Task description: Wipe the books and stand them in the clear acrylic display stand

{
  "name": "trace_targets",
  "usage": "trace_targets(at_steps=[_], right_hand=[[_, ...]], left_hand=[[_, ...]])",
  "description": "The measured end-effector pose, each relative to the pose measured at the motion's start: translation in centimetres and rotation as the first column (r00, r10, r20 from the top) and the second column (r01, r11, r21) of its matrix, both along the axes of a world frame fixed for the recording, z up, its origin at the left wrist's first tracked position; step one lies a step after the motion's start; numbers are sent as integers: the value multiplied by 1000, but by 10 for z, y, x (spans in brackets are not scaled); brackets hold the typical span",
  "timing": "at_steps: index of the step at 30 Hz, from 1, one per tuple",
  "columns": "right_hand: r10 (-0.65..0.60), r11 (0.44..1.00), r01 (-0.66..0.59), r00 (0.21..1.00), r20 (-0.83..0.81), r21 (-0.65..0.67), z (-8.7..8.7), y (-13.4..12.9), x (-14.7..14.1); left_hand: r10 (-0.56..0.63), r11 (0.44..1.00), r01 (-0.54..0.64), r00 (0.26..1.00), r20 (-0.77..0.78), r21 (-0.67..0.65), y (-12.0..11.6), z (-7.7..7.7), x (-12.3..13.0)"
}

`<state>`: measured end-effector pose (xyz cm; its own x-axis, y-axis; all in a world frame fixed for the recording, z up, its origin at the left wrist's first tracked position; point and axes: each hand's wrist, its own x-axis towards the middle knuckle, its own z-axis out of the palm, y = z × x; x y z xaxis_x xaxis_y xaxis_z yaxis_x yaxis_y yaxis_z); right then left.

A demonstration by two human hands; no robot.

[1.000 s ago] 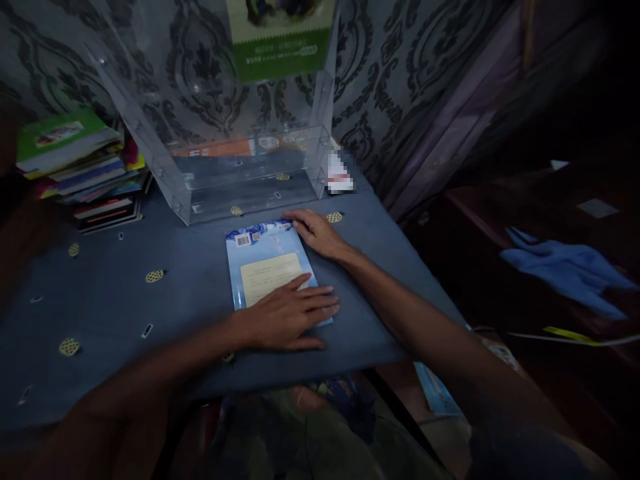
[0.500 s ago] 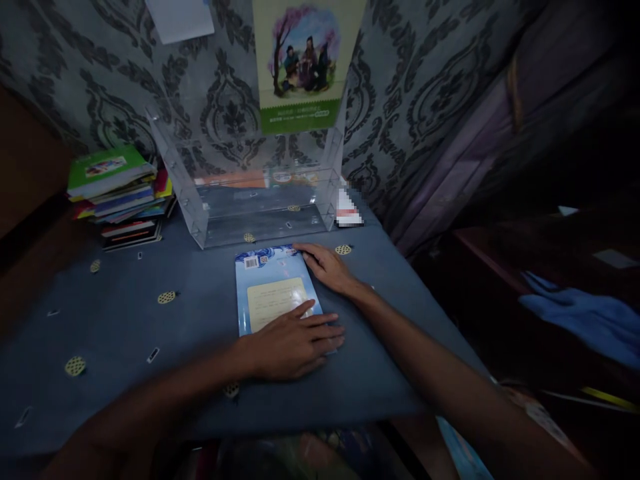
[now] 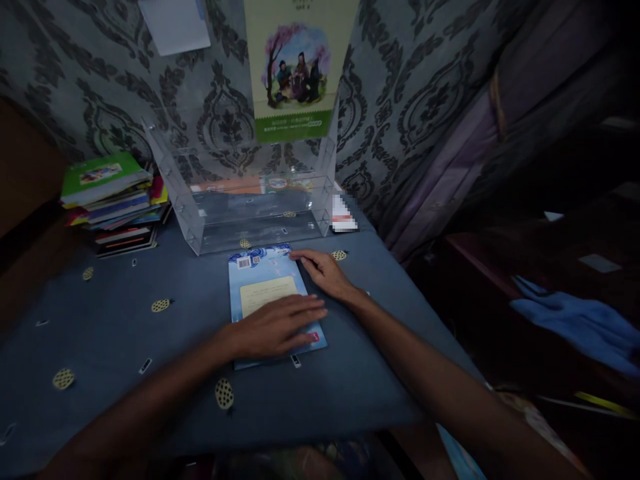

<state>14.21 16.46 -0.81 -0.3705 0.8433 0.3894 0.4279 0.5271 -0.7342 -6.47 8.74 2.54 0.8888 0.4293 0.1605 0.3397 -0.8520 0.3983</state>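
A blue book [image 3: 270,268] lies flat on the cloth-covered table, its barcode at the far left corner and a cream text panel in the middle. My left hand [image 3: 277,327] is stretched across the lower half of the book, palm down, fingers extended and slightly apart. It hides part of the panel; whether it presses on the cover I cannot tell. At the far right corner of the book, the fingertips of my right hand [image 3: 324,272] touch its edge. That hand rests on the cloth beside the book with its fingers stretched out.
Behind the book stands a clear acrylic rack [image 3: 193,213], with a green-and-cream book [image 3: 295,123] upright on it. A pile of books [image 3: 107,200] sits at the left. Blue fabric [image 3: 575,323] lies on a dark surface beyond the table's right edge.
My left hand has slid up the book, away from the near edge, uncovering its lower right corner and a red mark. My right hand stays at the far corner. The view shifted slightly.
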Motion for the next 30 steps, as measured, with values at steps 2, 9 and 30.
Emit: trace_targets(at_steps=[2,9,30], right_hand=[[-24,999,22,999,-44,-30,-1,1,0],[-31,997,28,998,48,78,-8,4,-3],[-91,990,45,928,361,131,-17,26,-19]], left_hand=[[166,985,-168,985,36,48,20,-4,-10],[443,864,-449,893,79,226,74,-25,-38],[517,817,-505,855,37,278,69,-24,-36]])
